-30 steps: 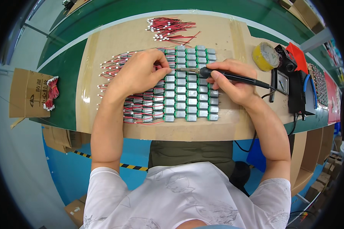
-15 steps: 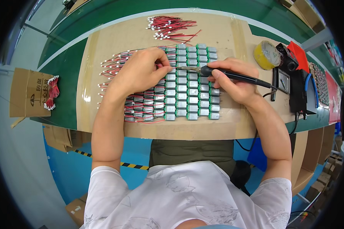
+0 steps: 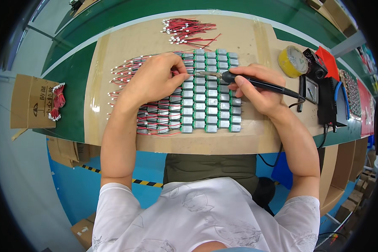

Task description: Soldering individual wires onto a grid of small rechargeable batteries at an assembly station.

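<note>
My right hand (image 3: 262, 88) is closed round the black handle of a soldering iron (image 3: 256, 83). The iron's metal tip points left over rows of small silver motors (image 3: 212, 102) with green ends, which lie in columns on the cardboard. Just left of the tip, my left hand (image 3: 157, 80) pinches a thin wire, mostly hidden by the fingers. Red and black wire leads (image 3: 124, 69) with white plugs run out from the left columns, partly under my left hand. The columns further right show no leads.
A bundle of loose leads (image 3: 189, 27) lies at the back. To the right are a yellow tape roll (image 3: 292, 61), a black soldering station (image 3: 332, 105) and a red tray (image 3: 327, 61). A cardboard box (image 3: 29, 103) with a lead bundle (image 3: 57, 102) stands left.
The soldering iron's tip has drawn back slightly to the right, away from my left fingertips. My left hand has kept its place and its pinch.
</note>
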Demonstrator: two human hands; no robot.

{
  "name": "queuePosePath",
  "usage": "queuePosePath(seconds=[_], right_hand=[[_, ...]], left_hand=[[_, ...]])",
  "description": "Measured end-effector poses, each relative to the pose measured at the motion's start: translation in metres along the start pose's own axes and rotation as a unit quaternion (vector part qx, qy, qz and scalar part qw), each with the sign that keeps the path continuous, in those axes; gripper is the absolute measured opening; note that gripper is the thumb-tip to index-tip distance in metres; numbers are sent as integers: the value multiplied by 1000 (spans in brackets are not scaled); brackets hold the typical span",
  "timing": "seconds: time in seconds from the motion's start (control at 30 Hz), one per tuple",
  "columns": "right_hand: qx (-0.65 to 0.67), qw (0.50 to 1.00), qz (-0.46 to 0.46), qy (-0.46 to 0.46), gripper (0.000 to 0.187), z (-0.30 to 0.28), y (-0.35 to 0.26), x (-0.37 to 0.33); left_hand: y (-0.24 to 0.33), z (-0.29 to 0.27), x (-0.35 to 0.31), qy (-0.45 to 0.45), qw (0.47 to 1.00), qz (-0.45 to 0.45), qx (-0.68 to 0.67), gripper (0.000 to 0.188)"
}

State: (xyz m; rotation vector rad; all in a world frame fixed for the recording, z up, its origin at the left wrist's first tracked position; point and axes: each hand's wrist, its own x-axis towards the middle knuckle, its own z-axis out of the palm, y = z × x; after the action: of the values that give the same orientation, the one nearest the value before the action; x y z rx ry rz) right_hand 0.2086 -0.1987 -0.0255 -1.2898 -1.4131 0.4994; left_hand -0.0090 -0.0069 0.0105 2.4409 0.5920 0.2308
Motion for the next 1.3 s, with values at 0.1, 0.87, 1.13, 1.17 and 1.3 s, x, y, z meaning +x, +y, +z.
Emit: queuePosePath(seconds=[0.1, 0.87, 1.13, 1.17, 1.3], right_hand=[[19, 999, -5, 26, 18, 5, 2, 1], [-7, 999, -25, 36, 16, 7, 6, 2], [36, 998, 2, 49, 16, 6, 3, 0], [36, 998, 1, 49, 16, 6, 3, 0], [29, 999, -10, 38, 17, 6, 3, 1]], left_hand=[[-1, 1, -1, 1, 1000, -1, -2, 17], [0, 0, 0, -1, 1000, 7, 2, 16], [-7, 5, 0, 19, 999, 39, -5, 14], [-7, 4, -1, 19, 999, 39, -4, 13], [-7, 4, -1, 23, 999, 37, -1, 13]])
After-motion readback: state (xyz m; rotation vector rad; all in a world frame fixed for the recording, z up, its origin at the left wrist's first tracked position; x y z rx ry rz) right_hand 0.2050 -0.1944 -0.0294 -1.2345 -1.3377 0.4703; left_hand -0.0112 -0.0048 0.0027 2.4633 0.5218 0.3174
